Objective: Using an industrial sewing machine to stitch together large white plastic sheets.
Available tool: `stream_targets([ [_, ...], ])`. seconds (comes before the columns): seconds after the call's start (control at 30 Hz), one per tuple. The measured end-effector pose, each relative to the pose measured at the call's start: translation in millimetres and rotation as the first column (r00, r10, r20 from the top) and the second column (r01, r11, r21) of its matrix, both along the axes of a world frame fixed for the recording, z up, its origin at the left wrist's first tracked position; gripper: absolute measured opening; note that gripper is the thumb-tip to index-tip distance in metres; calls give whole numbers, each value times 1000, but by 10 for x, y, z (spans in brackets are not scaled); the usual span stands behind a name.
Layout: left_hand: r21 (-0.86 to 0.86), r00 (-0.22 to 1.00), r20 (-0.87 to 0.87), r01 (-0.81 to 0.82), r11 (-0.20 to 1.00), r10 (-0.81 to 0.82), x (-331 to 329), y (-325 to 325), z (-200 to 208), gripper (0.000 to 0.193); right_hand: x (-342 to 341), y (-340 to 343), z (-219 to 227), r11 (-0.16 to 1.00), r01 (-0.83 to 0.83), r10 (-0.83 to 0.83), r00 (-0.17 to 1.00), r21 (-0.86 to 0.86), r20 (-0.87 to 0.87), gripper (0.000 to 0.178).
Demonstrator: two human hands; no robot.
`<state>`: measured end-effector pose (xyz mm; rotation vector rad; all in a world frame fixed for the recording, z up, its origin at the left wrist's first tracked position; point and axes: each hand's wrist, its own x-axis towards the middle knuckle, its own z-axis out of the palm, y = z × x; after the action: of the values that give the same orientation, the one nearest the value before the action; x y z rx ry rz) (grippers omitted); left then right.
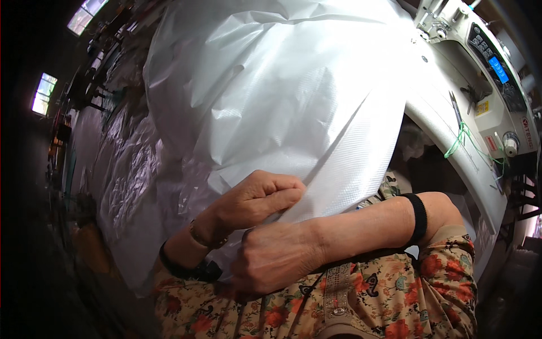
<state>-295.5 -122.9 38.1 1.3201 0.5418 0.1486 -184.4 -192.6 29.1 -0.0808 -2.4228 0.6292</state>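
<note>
A large white, finely ribbed plastic sheet (271, 113) spreads across the work surface and falls in folds toward me. My left hand (259, 198) is closed in a fist on its near edge, the knuckles against a raised fold. Just below it, close to my lap, my right hand (276, 257) is curled shut, with its forearm crossing in front of the sheet. The right fingertips are turned away and partly blurred, so what they hold is hidden. Sheet material shows between the two hands.
A white sewing machine (502, 113) with a lit blue display stands at the right. Small scissors (455, 108) and green thread (463, 138) lie on its table (477, 192). More crumpled plastic sheeting (127, 164) is heaped at the left.
</note>
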Motion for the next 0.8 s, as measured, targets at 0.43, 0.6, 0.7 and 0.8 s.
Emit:
stream_targets([
  [0.43,772,906,16,-280,570,423,-243,244,434,11,1189,22,-275,505,857,-848,470,-105,-243,52],
  [0.6,899,930,161,-276,339,329,-119,494,820,11,1230,150,-964,-62,770,-987,45,-635,151,52],
  [0.7,998,997,63,-63,-16,32,158,443,1296,6,854,842,-1410,334,214,-863,461,-918,-207,41],
  [0.8,990,996,-67,58,-131,-62,296,142,1704,8,726,843,-1403,410,248,-813,536,-878,-228,41],
])
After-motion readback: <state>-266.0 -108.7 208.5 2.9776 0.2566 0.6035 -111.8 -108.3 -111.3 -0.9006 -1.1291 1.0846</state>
